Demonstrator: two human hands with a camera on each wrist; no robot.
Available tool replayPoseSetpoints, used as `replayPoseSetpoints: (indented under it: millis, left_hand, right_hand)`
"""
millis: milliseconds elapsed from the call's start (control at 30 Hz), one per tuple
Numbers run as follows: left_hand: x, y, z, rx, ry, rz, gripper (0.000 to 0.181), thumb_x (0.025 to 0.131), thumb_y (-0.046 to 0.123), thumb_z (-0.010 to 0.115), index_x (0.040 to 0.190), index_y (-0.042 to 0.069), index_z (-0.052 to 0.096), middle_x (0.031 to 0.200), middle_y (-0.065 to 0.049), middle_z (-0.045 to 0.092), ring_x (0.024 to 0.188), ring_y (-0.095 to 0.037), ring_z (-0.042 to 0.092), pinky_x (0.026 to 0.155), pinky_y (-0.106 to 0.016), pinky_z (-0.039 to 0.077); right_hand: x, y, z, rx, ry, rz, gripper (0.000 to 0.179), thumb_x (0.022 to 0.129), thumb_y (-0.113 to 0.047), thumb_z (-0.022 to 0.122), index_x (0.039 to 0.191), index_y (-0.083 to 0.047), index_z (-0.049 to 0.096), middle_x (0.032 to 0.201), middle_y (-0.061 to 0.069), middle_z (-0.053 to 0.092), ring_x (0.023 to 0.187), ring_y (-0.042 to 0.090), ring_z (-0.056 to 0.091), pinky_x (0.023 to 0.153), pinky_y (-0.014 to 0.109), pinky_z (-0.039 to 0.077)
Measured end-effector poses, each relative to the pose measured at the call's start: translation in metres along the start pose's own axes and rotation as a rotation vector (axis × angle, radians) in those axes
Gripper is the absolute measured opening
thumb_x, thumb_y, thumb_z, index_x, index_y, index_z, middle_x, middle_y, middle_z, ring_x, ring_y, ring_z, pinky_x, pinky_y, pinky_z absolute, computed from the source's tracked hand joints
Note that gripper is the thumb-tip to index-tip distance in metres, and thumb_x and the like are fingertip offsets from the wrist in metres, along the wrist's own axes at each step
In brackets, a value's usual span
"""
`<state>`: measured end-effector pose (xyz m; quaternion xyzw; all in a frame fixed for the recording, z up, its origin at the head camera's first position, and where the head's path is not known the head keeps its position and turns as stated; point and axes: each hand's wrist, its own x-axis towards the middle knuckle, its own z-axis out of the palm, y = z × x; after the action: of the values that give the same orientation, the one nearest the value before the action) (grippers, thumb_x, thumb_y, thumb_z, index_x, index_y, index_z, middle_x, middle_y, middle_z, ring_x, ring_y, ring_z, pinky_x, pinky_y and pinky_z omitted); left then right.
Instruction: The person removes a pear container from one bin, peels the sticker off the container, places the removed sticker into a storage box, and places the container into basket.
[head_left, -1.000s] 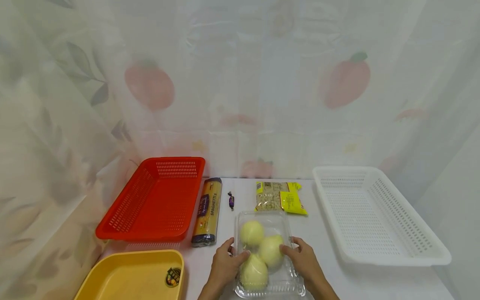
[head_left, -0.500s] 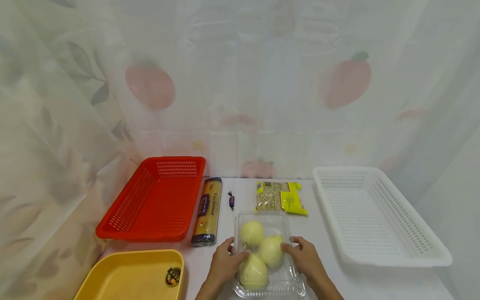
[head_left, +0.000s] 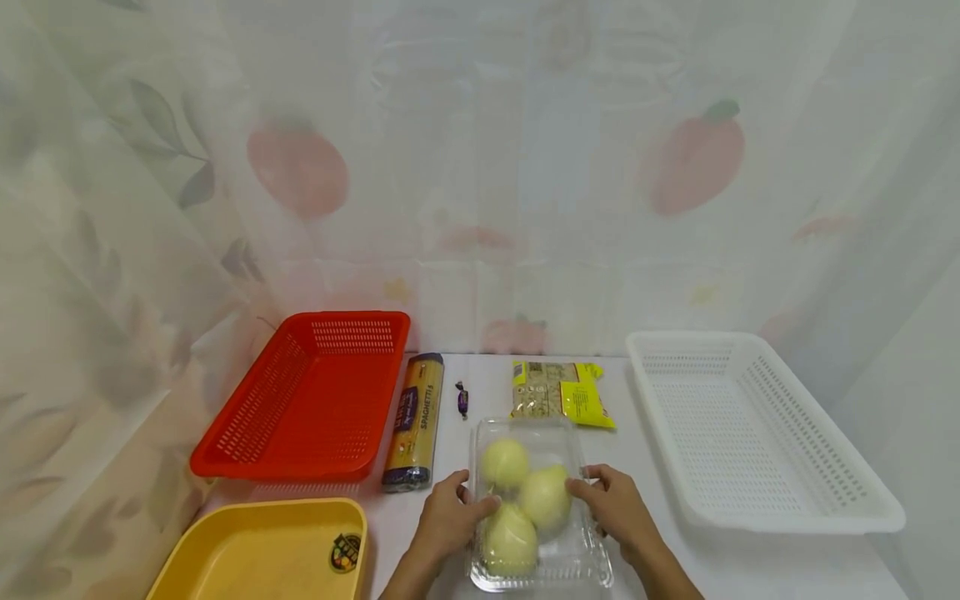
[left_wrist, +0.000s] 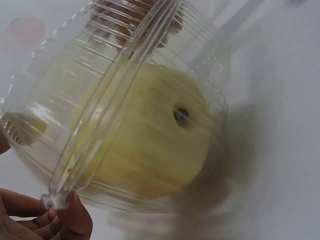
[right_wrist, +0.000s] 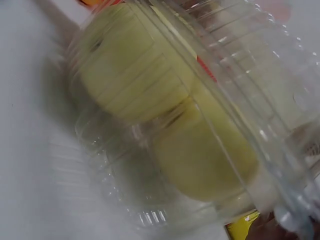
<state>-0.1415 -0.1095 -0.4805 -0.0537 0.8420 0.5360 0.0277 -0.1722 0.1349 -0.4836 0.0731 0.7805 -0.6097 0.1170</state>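
Note:
A clear plastic clamshell box (head_left: 558,554) with three pale yellow pears (head_left: 545,498) inside stands at the near middle of the table, its lid down. My left hand (head_left: 448,518) holds its left side, the thumb over the lid. On the opposite side my right hand (head_left: 617,510) grips the edge, thumb also on top. In the left wrist view, a thumb and fingers (left_wrist: 75,220) pinch the box's rim at a corner. The right wrist view shows two pears (right_wrist: 205,150) through the ribbed wall, with part of a hand at the lower right. Fingers under the rim are partly hidden.
Behind the box lie a yellow snack bag (head_left: 588,404), a purple wrapped candy (head_left: 462,401) and a spaghetti pack (head_left: 423,417). A red basket (head_left: 386,392) and a yellow tray (head_left: 363,546) stand left, a white basket (head_left: 795,521) right. A patterned curtain (head_left: 480,167) hangs behind.
My right thumb has slid slightly outward and away from me on the lid, and both forearms have spread a little. The box stays nearly in place.

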Motion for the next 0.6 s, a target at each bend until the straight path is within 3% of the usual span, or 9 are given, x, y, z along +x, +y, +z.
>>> replayPoseSetpoints:
  millis: [600]
  left_hand:
    - [0.014,0.035,-0.027,-0.058,-0.082,-0.031,0.078,0.081,0.023,0.077,0.137,-0.014,0.039,0.078,-0.01,0.047,0.05,-0.014,0.047,0.044,-0.031,0.05]
  right_hand:
    - [0.008,-0.032,-0.008,-0.001,-0.039,-0.059,0.052,0.084,-0.03,0.073,0.122,0.003,0.059,0.072,0.007,0.049,0.056,0.015,0.042,0.046,0.026,0.039]
